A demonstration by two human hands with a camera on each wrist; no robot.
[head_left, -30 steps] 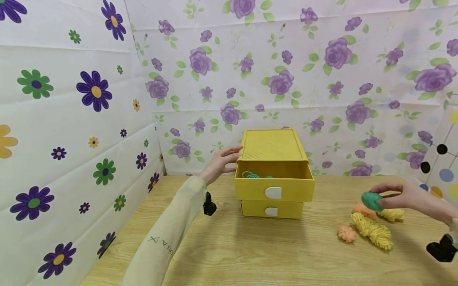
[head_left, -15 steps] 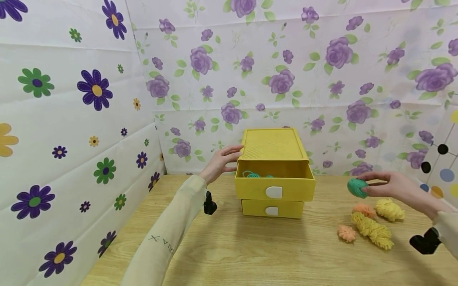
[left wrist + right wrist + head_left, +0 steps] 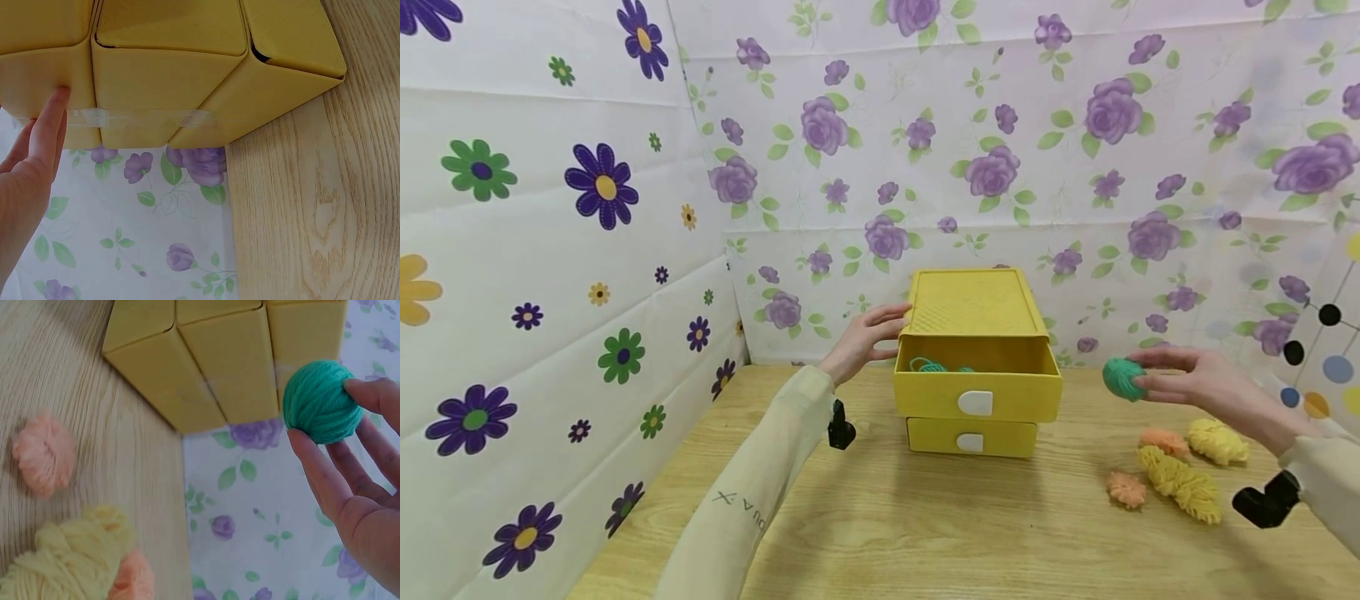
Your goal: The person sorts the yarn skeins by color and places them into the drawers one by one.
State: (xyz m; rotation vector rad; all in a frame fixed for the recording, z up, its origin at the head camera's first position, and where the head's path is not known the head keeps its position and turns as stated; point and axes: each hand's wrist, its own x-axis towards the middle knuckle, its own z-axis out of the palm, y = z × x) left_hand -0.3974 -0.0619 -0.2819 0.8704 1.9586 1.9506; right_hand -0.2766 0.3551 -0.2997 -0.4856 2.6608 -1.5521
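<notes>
A yellow drawer unit stands on the wooden table, its upper drawer pulled out and the lower drawer pushed in. Teal yarn shows inside the upper drawer, mostly hidden by the drawer's front. My left hand rests with extended fingers against the unit's left side; in the left wrist view a fingertip touches the yellow wall. To the right of the unit, my right hand pinches a green ball of yarn between thumb and fingers, raised over the table.
On the table at right lie a yellow yarn skein, a paler yellow yarn bundle and two peach yarn balls, one in front and one behind. Floral cloth hangs behind the table.
My right hand has carried the green yarn ball leftward and slightly up, away from the yarn pile toward the drawer unit. The left hand has stayed at the unit's side.
</notes>
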